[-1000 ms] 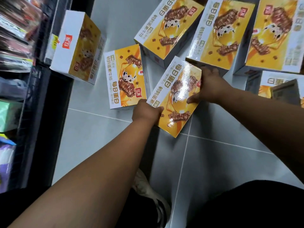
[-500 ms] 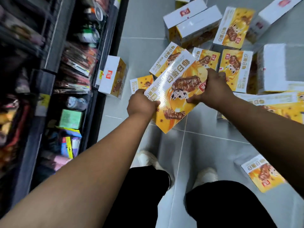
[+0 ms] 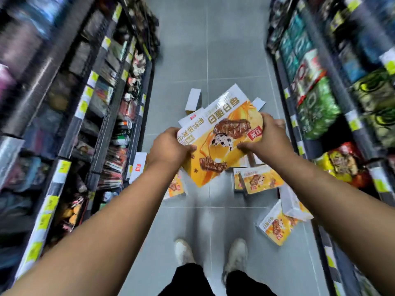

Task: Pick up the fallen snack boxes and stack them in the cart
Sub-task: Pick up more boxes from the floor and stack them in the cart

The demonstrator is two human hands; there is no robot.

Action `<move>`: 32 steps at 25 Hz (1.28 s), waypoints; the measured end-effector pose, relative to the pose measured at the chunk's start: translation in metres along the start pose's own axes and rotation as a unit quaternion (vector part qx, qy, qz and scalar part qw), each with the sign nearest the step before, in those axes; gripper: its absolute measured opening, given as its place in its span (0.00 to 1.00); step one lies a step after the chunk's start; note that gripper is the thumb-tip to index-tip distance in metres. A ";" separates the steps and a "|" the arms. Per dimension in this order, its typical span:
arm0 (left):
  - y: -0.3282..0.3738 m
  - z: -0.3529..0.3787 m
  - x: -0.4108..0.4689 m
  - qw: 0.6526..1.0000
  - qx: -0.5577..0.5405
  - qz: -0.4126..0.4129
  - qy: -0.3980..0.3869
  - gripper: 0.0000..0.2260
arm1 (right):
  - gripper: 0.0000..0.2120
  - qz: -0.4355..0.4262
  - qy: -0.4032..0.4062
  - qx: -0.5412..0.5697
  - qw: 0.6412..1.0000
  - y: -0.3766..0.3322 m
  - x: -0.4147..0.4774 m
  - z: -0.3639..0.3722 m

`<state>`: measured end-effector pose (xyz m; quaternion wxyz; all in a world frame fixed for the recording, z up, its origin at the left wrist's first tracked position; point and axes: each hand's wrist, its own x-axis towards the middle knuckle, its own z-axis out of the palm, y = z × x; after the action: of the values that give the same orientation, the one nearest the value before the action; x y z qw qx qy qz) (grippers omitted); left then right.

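- While both hands carry it, the snack box [image 3: 220, 135] hangs tilted in mid-air over the middle of the aisle floor [image 3: 213, 50], with its yellow printed face up and nothing below touching it.
- Left hand [image 3: 168, 146]: clamped on the box's left edge, thumb lying on the printed face; the fingers underneath are hidden.
- Right hand [image 3: 267, 137]: wrapped over the opposite edge, fingers curled round the far corner, thumb tip pressing the face.
- Fallen boxes lie on the floor beneath and beyond: one face-up box [image 3: 259, 181] just under the held one, another [image 3: 277, 228] toward the floor's right edge by the right shelving [image 3: 320, 92], and a white-sided one [image 3: 139, 167] at the left edge against the left shelving [image 3: 96, 103].
- Cart: not in view; its direction cannot be told.
- Handling, judged: a thin cardboard carton, flat and broad. It shows no sag under an edge grip, so it is probably light and fairly stiff.
- The glossy print may be slippery, and corners and the broad face would likely dent if squeezed.
- Best hold: opposite edges, fingers underneath for support, thumbs on top, as now.
- Keeping it level on set-down should help it stack flush.
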<state>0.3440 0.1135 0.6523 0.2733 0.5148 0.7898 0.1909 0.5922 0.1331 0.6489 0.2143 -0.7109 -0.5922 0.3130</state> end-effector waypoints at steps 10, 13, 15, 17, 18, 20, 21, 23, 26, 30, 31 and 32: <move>0.140 -0.063 -0.092 0.967 0.064 0.238 -0.065 0.26 | 0.48 0.088 0.208 0.004 0.974 -0.015 -0.153 -0.131; 0.165 -0.071 -0.134 0.947 0.073 0.296 -0.100 0.25 | 0.47 0.124 0.267 0.014 0.956 -0.013 -0.216 -0.158; 0.181 -0.067 -0.167 0.927 0.074 0.345 -0.129 0.25 | 0.47 0.160 0.307 0.020 0.938 -0.002 -0.264 -0.170; 0.194 -0.059 -0.206 0.904 0.079 0.392 -0.152 0.26 | 0.45 0.186 0.347 0.028 0.919 0.009 -0.313 -0.178; 0.200 -0.055 -0.225 0.893 0.083 0.413 -0.157 0.26 | 0.44 0.202 0.362 0.030 0.909 0.015 -0.336 -0.181; 0.207 -0.041 -0.275 0.864 0.097 0.461 -0.181 0.28 | 0.44 0.240 0.396 0.039 0.886 0.031 -0.394 -0.189; 0.208 -0.033 -0.302 0.846 0.098 0.486 -0.197 0.27 | 0.43 0.258 0.412 0.041 0.873 0.041 -0.424 -0.193; 0.209 -0.019 -0.364 0.812 0.098 0.528 -0.230 0.26 | 0.42 0.292 0.444 0.040 0.847 0.058 -0.489 -0.200; 0.206 -0.002 -0.455 0.770 0.103 0.573 -0.261 0.26 | 0.44 0.336 0.478 0.046 0.810 0.083 -0.583 -0.204; 0.193 0.024 -0.596 0.712 0.107 0.624 -0.303 0.24 | 0.45 0.392 0.522 0.028 0.757 0.111 -0.727 -0.206; 0.187 0.030 -0.635 0.695 0.108 0.636 -0.318 0.23 | 0.46 0.410 0.529 0.018 0.743 0.117 -0.766 -0.205; 0.180 0.034 -0.671 0.678 0.107 0.648 -0.330 0.23 | 0.46 0.429 0.536 0.012 0.727 0.122 -0.803 -0.204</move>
<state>0.7085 -0.4303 0.8885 0.2672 0.9530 0.1327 0.0523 0.7389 -0.6623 0.8648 0.3472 -0.9362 -0.0065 -0.0546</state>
